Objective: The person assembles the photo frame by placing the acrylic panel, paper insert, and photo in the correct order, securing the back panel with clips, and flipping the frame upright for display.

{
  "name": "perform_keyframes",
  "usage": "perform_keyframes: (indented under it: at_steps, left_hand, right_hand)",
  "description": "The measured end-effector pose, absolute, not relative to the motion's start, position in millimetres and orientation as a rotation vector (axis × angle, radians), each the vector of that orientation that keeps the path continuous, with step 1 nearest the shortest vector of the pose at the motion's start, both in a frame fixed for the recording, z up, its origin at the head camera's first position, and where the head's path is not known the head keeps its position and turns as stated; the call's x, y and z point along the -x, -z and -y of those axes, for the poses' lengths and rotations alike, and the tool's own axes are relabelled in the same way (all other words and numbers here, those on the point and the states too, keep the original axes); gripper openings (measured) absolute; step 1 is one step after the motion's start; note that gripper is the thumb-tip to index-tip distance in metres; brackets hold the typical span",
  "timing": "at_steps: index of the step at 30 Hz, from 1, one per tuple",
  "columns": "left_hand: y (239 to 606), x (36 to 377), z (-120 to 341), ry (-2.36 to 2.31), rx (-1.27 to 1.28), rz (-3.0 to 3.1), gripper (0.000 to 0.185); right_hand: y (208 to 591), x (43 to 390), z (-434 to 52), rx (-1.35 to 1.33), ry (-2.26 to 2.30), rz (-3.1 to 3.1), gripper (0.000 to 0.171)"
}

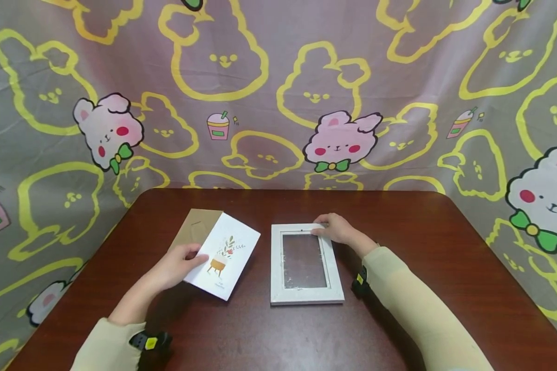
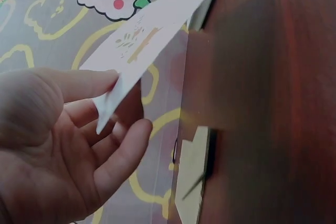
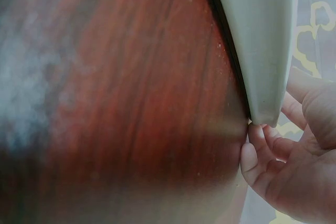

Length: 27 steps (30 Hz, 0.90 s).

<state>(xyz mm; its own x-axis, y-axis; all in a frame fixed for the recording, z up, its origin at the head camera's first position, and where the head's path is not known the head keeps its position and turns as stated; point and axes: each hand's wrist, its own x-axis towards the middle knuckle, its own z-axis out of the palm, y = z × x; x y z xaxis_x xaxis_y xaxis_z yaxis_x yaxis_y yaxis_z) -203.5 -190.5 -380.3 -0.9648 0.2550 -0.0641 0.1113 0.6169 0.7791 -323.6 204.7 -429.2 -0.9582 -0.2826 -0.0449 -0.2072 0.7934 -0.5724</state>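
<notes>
The left hand point(image 1: 178, 265) pinches a plant-print card point(image 1: 224, 260), left of the white picture frame point(image 1: 277, 263). The right hand point(image 1: 338, 229), nearer, grips the frame's far-right corner; the frame's long axis runs near to far.

You can read no word, brand or number here: on the white card point(image 1: 239, 252) you hold, tiny lettering point(image 1: 220, 284) stands below the printed drawing point(image 1: 218, 264) of a potted plant, too small for you to make out, and whatever marks the yellow badges point(image 1: 151, 343) on your black wrist straps point(image 1: 164, 341) bear is likewise too small to tell
</notes>
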Motion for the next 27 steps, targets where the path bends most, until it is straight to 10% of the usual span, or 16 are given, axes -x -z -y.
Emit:
perform_keyframes:
  at_steps: [27]
  left_hand:
    - [349.2,239.1,138.6,-1.294,-0.532,-3.021,0.025]
  right_hand:
    - [428.3,322.3,-205.0,0.410,0.890,-2.852,0.028]
